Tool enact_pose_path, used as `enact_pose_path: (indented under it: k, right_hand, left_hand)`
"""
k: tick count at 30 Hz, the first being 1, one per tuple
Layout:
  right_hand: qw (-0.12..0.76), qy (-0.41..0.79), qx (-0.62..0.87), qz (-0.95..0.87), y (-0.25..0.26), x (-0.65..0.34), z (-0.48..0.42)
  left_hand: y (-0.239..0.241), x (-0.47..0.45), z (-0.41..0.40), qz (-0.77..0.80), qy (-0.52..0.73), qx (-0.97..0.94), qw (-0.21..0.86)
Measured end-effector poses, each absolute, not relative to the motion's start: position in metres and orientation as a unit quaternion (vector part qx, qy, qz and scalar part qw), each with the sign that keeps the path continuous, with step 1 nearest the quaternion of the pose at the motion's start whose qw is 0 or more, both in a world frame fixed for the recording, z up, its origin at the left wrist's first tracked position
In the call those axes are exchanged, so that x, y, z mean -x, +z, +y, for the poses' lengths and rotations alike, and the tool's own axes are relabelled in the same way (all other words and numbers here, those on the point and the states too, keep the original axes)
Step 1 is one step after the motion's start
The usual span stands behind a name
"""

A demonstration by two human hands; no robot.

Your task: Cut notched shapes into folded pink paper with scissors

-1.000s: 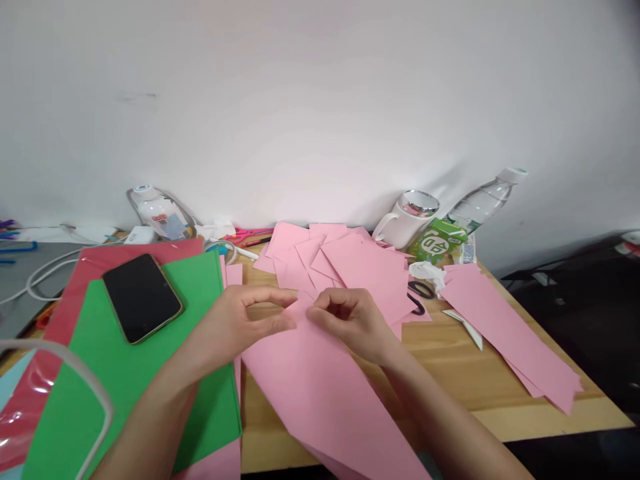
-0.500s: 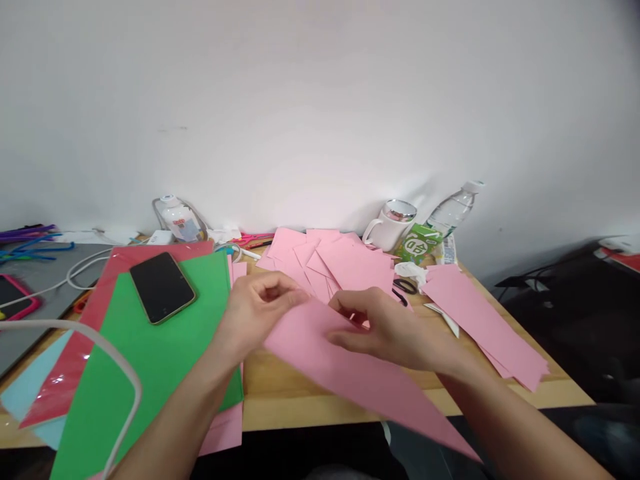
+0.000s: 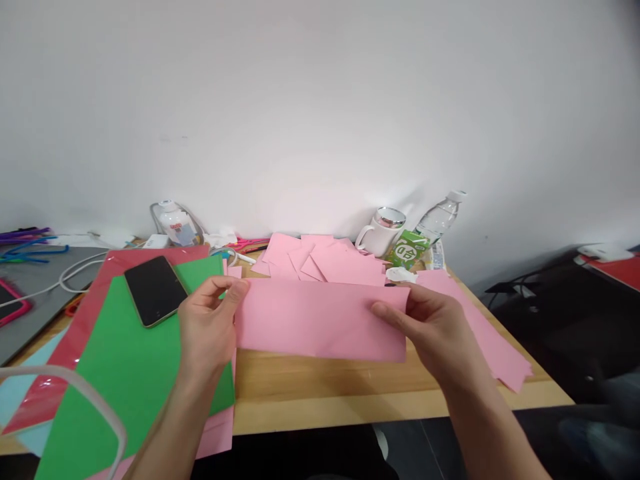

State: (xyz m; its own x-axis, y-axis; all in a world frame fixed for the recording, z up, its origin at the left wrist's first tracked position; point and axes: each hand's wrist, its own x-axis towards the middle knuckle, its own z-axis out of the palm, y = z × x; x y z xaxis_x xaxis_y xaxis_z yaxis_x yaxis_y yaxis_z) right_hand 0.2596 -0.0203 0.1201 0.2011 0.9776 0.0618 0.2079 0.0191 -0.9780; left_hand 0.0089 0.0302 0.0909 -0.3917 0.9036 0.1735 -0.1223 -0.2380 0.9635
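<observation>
A rectangular sheet of pink paper [image 3: 315, 320] is held out level above the table, its long side running left to right. My left hand [image 3: 210, 320] pinches its left end, thumb on the near face. At the right end, my right hand [image 3: 430, 323] grips it with the thumb in front and the fingers behind. Beyond the sheet lies a heap of pink paper pieces [image 3: 345, 260], partly covered by it. More long pink strips [image 3: 493, 340] lie to the right, behind my right hand.
Left of me, a black phone [image 3: 156, 291] rests on green sheets [image 3: 135, 373] over a red packet [image 3: 95, 320]. Along the wall stand a white bottle [image 3: 179, 225], a white mug [image 3: 383, 232], a green box [image 3: 407, 249] and a clear water bottle [image 3: 441, 217]. A pale cable [image 3: 100, 400] loops at front left.
The pink sheet has swung from a slanting position to level and now faces me. My right hand has moved right to its end, my left hand slightly left.
</observation>
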Motion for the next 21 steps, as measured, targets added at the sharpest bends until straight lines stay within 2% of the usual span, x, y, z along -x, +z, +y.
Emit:
enact_pose_path:
  k: [8, 15, 21]
  right_hand:
    - [0.579, 0.406, 0.565, -0.426, 0.103, -0.242, -0.027]
    - [0.602, 0.431, 0.541, -0.399, 0.089, -0.242, -0.022]
    - [0.606, 0.435, 0.548, -0.379, 0.085, -0.240, -0.019]
  left_hand:
    - [0.080, -0.006, 0.025, 0.487, 0.687, -0.349, 0.411]
    - [0.074, -0.005, 0.027, 0.478, 0.690, -0.322, 0.437]
    - [0.074, -0.004, 0.023, 0.504, 0.677, -0.339, 0.416]
